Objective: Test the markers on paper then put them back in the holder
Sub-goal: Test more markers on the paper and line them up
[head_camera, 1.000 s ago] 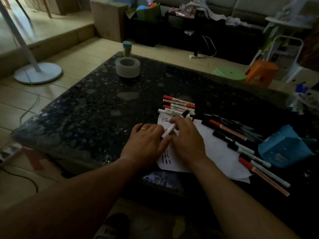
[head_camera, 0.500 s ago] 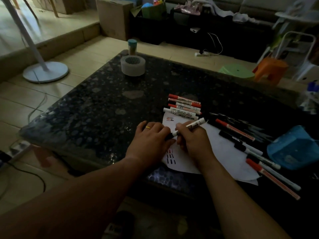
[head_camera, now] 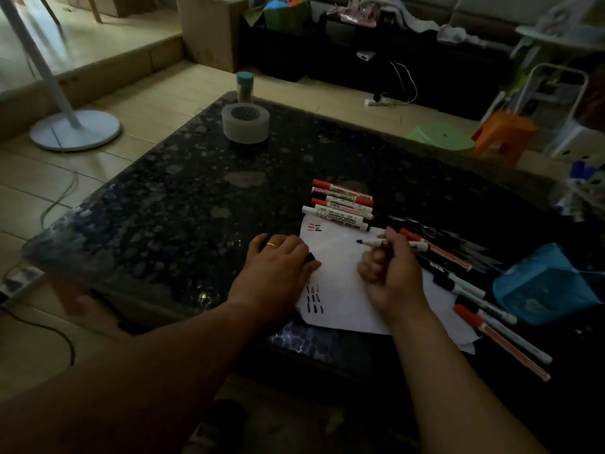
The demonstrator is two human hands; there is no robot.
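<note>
Marker (head_camera: 371,244), uncapped, tip out over the paper (head_camera: 337,290). The right hand (head_camera: 389,273) has its fingers curled tight round the barrel. The left hand (head_camera: 275,260) rests on the paper's edge, pinching what looks like the black cap (head_camera: 309,257). A row of 4 markers (head_camera: 340,208) lies just above the sheet. More lie to the right, near the blue holder (head_camera: 543,286), which is tipped on its side. Probably light, stiff and smooth plastic. Best held mid-barrel with light pressure, since the wet tip could smear.

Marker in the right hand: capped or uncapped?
Uncapped: the marker shows its bare black tip, and the left hand holds a black cap.
</note>
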